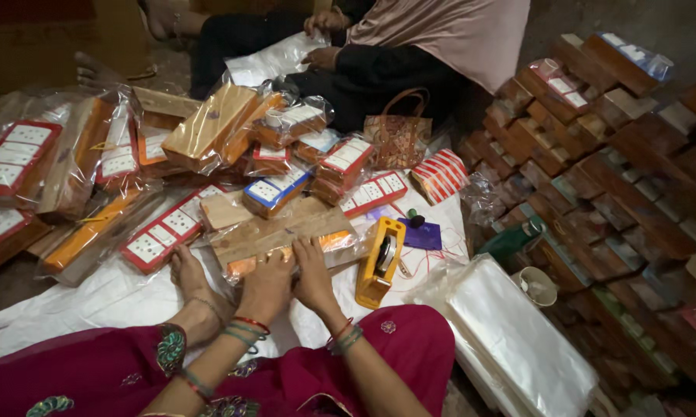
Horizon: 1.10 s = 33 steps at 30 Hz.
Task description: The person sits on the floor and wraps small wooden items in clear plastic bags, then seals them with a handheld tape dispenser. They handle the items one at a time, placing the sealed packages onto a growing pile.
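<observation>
Plastic-wrapped packet (286, 239) lies under both palms: left hand (267, 287) and right hand (314, 276) press flat on its near edge, fingers spread, gripping nothing. Just right stands a yellow tape dispenser (379, 262); wrapped bundles (209, 131) crowd beyond.

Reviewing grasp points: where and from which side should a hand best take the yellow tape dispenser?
Probably the yellow tape dispenser by its two flat long sides, from above with the right hand, which is nearest. It stands upright on the sheet, with the tape roll between the sides.
</observation>
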Available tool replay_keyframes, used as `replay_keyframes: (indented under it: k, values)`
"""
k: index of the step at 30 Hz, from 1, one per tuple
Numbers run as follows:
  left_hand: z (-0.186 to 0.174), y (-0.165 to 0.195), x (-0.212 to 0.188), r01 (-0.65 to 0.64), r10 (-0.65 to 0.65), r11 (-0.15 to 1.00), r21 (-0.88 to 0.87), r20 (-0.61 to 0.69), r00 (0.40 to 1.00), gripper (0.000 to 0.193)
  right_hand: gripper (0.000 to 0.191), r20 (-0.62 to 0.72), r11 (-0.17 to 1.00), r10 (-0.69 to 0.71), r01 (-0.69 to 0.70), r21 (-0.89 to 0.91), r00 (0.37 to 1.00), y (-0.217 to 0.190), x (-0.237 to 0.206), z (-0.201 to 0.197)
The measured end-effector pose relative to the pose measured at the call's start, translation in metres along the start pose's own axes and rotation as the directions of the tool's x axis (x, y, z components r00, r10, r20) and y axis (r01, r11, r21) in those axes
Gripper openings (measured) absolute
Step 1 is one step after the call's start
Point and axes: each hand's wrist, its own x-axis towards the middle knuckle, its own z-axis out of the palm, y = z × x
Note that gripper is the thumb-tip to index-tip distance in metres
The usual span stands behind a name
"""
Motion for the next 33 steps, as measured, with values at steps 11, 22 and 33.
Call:
replay_keyframes:
  k: [11, 22, 33]
  values:
    - [-0.022, -0.068, -0.004, 0.077, -0.08, 0.995, -0.063, -0.041, 0.996, 0.023, 0.082, -0.057, 0.969, -0.003, -0.011, -0.247, 0.998, -0.004, -0.01, 0.021]
    - [-0.016, -0.069, -0.008, 0.118, -0.142, 0.982, 0.147, 0.164, 0.976, 0.016, 0.093, -0.065, 0.963, 0.047, -0.062, -0.262, 0.997, -0.014, -0.014, 0.015]
    - [-0.057, -0.08, 0.004, 0.098, -0.074, 0.986, 0.131, -0.178, 0.981, 0.023, 0.081, -0.072, 0.93, 0.181, -0.195, -0.311, 0.981, -0.015, -0.003, 0.022]
